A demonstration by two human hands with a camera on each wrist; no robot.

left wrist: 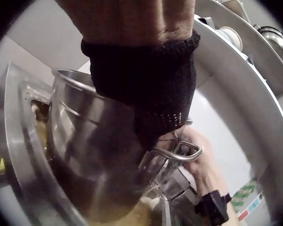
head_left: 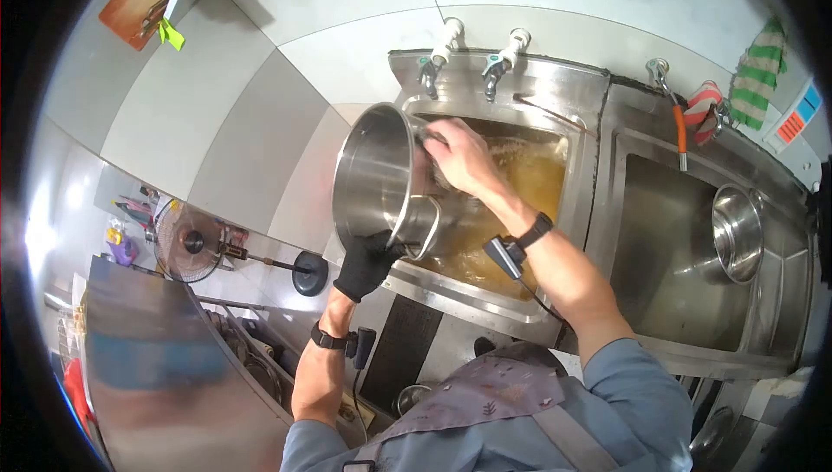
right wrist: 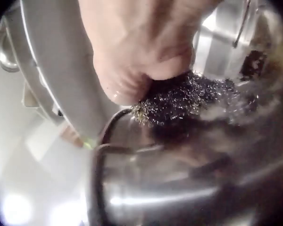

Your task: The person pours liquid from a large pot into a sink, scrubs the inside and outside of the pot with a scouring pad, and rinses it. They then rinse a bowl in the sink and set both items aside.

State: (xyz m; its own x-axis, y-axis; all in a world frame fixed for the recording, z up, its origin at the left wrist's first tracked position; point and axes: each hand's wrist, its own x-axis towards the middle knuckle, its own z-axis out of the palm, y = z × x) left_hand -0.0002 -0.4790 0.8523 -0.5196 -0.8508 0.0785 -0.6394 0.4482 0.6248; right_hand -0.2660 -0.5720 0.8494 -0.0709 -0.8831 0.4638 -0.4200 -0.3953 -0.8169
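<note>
A large stainless steel pot [head_left: 373, 179] is tilted on its side over the left sink, its mouth facing left in the head view. My left hand [head_left: 366, 266], in a black knit glove, grips the pot at its rim close to a looped handle [head_left: 425, 227]. Bare, my right hand [head_left: 464, 156] holds a steel wool scrubber [right wrist: 179, 100] against the pot's outer wall near the rim. In the right wrist view the fingers curl over the scrubber, and most fingertips are hidden. Cloudy yellowish water [head_left: 529, 177] fills the sink beneath.
Two taps [head_left: 494, 76] stand behind the left sink. A right sink [head_left: 667, 251] holds greyish water and a steel bowl [head_left: 737, 232], with an orange-tipped hose [head_left: 679, 130] above it. Striped cloths [head_left: 759, 78] hang on the wall. A fan [head_left: 188, 240] and a steel counter [head_left: 165, 368] are at left.
</note>
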